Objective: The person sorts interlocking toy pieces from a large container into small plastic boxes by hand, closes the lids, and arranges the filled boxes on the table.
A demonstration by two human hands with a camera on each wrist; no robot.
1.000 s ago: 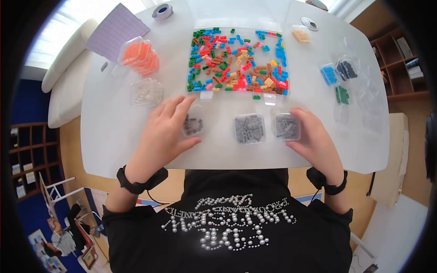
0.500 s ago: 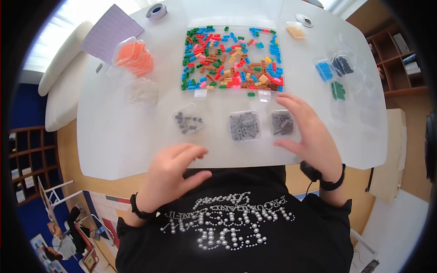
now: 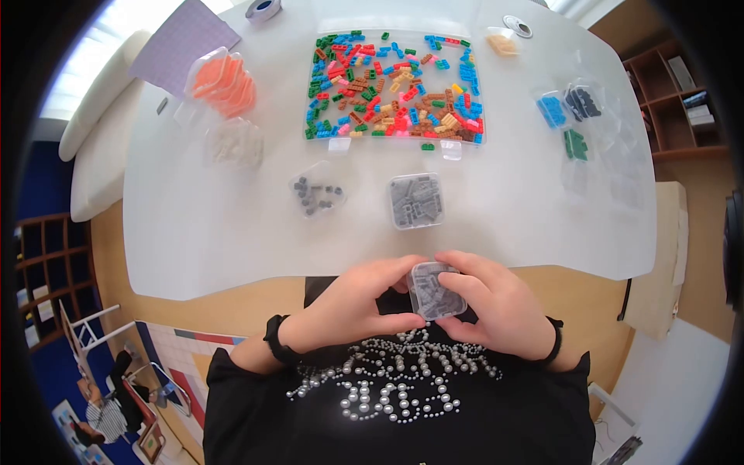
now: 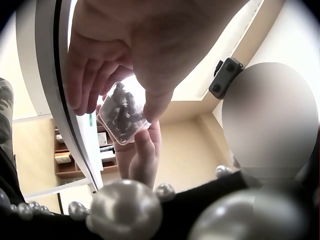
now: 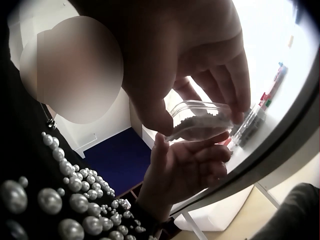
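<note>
Just in front of the table's near edge, both hands hold a small clear plastic box (image 3: 432, 288) filled with grey toy bricks. The left hand (image 3: 358, 301) has its thumb and fingertips at the box's left side. From the right, the right hand (image 3: 505, 311) grips it between thumb and fingers, with fingers over part of the top. In the right wrist view the box (image 5: 200, 122) shows side-on, bricks lying inside. A second clear box of grey bricks (image 3: 416, 201) stands on the table beyond the hands, left of it a clear container with dark grey pieces (image 3: 316, 194).
A large clear case (image 3: 395, 139) of mixed coloured bricks lies at the table's middle back. Boxes of orange pieces (image 3: 225, 84) and white pieces (image 3: 235, 145) stand at left. Blue (image 3: 552, 111), black (image 3: 583, 102) and green pieces (image 3: 575, 145) are at right.
The box of grey bricks has come off the table toward the body in the right hand. The left hand has left the dark grey pieces' container and joined it at the box.
</note>
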